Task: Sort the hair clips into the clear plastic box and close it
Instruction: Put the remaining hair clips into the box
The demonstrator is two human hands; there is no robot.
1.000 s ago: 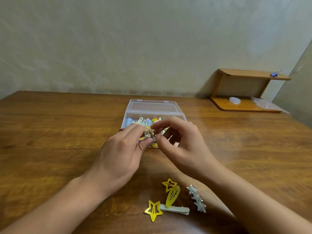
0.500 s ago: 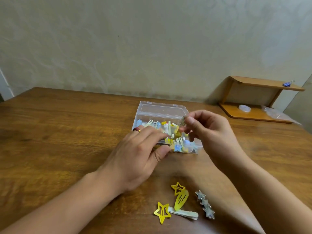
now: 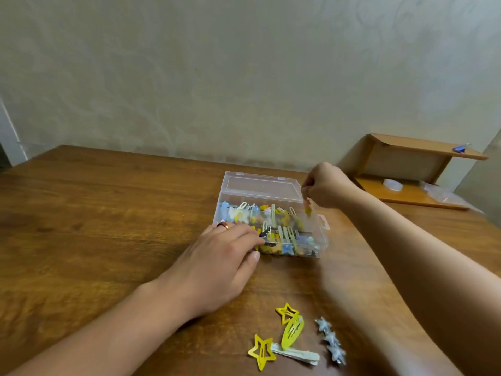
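My right hand [image 3: 326, 185] has swung right of centre, pinching a small yellow clip [image 3: 307, 208] over the open clear box's [image 3: 260, 185] right end, my left hand [image 3: 217, 270] bracing the box's near edge with curled fingers, so I judge dropping comes next, then the loose clips [image 3: 294, 339] at bottom centre.

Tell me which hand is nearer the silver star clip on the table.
Left. The left hand rests at the box's near left corner, up-left of the silver star clip; the right hand is beyond the box.

Loose on the table: two yellow star clips [image 3: 287, 312], one yellow oval clip [image 3: 292, 331], one pale bar clip [image 3: 295, 354], one silver star clip [image 3: 331, 339].
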